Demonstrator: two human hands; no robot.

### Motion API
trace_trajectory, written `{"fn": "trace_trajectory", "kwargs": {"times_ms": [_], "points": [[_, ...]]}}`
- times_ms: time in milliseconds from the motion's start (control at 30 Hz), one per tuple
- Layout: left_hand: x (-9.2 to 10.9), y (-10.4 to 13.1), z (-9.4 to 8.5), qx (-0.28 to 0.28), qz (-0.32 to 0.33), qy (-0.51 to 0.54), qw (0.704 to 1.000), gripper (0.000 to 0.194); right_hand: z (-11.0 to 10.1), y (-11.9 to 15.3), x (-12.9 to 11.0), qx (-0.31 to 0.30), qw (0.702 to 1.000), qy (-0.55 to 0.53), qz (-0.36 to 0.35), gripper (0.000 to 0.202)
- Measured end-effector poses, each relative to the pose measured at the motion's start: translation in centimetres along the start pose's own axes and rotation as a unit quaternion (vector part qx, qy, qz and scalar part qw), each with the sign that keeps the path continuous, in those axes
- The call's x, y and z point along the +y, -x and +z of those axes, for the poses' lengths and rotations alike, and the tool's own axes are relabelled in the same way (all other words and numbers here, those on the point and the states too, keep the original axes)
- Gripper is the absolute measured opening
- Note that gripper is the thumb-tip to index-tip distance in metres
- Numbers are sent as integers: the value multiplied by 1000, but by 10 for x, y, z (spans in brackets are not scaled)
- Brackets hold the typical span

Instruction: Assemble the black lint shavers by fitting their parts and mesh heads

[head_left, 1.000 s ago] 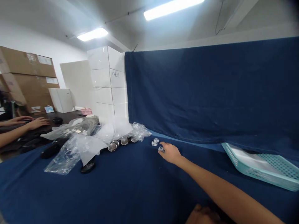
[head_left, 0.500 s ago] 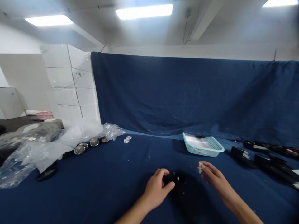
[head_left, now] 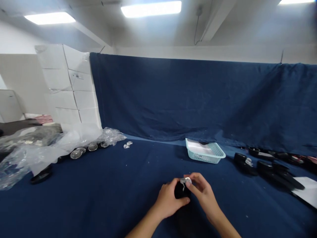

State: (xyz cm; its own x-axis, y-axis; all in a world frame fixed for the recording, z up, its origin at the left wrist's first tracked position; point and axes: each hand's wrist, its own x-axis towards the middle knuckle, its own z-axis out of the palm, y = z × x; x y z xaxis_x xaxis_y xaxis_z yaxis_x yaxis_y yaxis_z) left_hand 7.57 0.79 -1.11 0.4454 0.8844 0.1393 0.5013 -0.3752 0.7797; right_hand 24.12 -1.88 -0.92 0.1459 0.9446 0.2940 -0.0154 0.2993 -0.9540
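White piece (head_left: 185, 180) pinched in right hand (head_left: 200, 189); left hand (head_left: 170, 198) curled around black object (head_left: 180, 191).

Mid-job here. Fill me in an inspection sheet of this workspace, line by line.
Surface: blue cloth, small white specks on it.
Things in hand: black part, white piece at its top.
Clutter: plastic wrap and round silver-faced parts left; white scraps; basket with a white sheet inside; black parts right.
Grip: left hand around the black part, right hand pinching the white piece.
Cables: one at the ceiling; on the cloth, nothing seen.
Surroundings: blue curtain, stacked white boxes, lights.
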Motion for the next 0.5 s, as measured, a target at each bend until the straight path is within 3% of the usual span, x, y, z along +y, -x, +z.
{"fn": "trace_trajectory", "kwargs": {"times_ms": [133, 367, 500], "points": [[-1, 1, -2, -13, 31, -16, 999, 60, 3, 1, -2, -66, 995, 67, -15, 21], [-2, 0, -2, -24, 22, -38, 999, 84, -7, -7, 15, -48, 997, 47, 35, 23], [-1, 3, -4, -29, 36, -36, 998, 82, -9, -7, 14, -56, 997, 30, 53, 24]]}}
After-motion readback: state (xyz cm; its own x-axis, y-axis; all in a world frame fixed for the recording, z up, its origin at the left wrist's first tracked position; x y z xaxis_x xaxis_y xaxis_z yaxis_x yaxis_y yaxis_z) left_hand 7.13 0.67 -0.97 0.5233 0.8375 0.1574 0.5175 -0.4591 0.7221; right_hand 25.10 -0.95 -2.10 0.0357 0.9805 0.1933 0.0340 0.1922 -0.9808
